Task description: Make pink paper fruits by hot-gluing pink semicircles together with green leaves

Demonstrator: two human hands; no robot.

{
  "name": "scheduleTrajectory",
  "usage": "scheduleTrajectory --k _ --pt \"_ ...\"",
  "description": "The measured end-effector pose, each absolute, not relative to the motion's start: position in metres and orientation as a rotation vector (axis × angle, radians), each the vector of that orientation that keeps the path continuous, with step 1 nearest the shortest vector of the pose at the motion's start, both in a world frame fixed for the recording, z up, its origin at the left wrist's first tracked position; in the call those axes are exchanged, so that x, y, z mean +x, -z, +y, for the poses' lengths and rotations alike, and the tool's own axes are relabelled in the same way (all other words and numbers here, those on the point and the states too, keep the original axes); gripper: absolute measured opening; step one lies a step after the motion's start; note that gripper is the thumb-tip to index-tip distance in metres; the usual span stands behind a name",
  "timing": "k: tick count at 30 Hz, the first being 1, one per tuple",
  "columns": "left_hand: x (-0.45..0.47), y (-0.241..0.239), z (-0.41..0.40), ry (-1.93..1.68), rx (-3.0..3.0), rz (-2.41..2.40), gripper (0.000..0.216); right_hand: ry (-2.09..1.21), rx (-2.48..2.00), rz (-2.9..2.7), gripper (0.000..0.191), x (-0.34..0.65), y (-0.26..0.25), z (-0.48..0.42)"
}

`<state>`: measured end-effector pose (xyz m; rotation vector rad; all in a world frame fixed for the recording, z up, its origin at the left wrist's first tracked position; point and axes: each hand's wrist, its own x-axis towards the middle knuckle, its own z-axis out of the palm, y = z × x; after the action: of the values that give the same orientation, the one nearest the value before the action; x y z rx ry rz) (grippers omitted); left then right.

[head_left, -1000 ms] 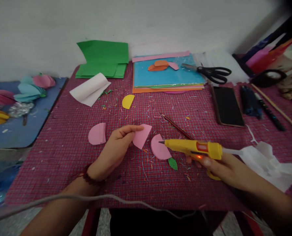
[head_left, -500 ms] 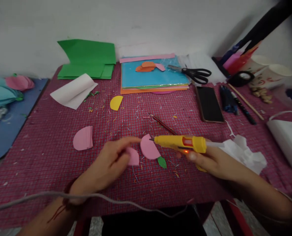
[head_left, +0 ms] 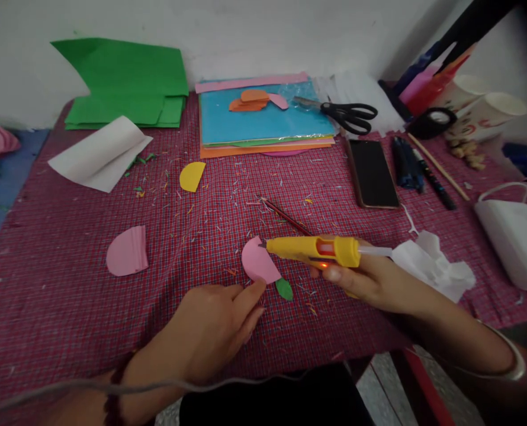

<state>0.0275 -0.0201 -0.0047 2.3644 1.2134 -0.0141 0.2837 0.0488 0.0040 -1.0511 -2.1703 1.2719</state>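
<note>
A yellow hot glue gun [head_left: 317, 248] with a clear glue stick in its back and a lit orange light is gripped in my right hand [head_left: 370, 278]. Its nozzle is at the upper edge of a pink half-round paper piece [head_left: 259, 262]; I cannot tell whether it touches. My left hand [head_left: 210, 322] has its forefinger stretched out onto the lower edge of that piece, the other fingers partly hidden. A small green paper leaf [head_left: 284, 289] adjoins the piece's lower right corner. Further left lies a stack of similar pink pieces [head_left: 125, 251].
Behind lie a yellow half-round [head_left: 191, 177], pencil [head_left: 285, 215], green sheets [head_left: 134, 83], blue packet [head_left: 263, 124] and scissors [head_left: 347, 112]. To the right are a phone [head_left: 372, 174], crumpled tissue [head_left: 436, 266] and paper cups [head_left: 497, 115]. A cord [head_left: 179, 384] crosses in front.
My left hand has shifted down and its forefinger now rests on the piece's lower edge. The second pink piece by that hand is no longer visible. The view has shifted slightly.
</note>
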Motion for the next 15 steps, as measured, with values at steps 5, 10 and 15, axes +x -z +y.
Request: scheduleTrajectory --k 5,10,15 --pt "0.0268 0.0087 -0.0194 0.012 2.39 1.205 0.032 -1.277 -1.062 -2.188 0.033 0.2835 -0.0015 0.0505" --pt "0.0272 0.0101 -0.0196 -0.008 2.397 1.198 0.032 -1.239 -1.035 -2.234 0.033 0.2843 0.0007 0.0525" --pt "0.0284 0.0088 -0.0178 -0.047 2.375 1.185 0.029 -1.243 -0.936 -2.246 0.031 0.2843 -0.0009 0.0519"
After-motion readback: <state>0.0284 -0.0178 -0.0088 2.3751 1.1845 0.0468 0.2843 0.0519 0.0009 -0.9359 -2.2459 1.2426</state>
